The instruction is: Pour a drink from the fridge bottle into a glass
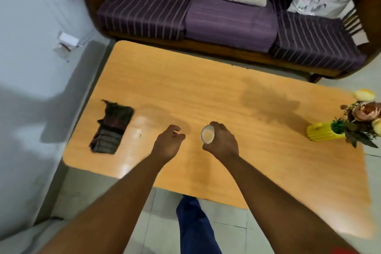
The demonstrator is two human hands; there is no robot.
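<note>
Wood table (226,97) w/ folded dark cloth (112,128) left, yellow flower vase (325,134) right.

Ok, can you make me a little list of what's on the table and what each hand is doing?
surface: orange wooden coffee table
right hand: wrapped around a small clear glass, seen from above
glass contents: cannot tell
left hand: empty, fingers loosely curled, above the table
left of the hands: folded dark striped cloth
right edge: yellow ribbed vase with artificial flowers
bottle: none in view
behind the table: purple striped sofa
</note>
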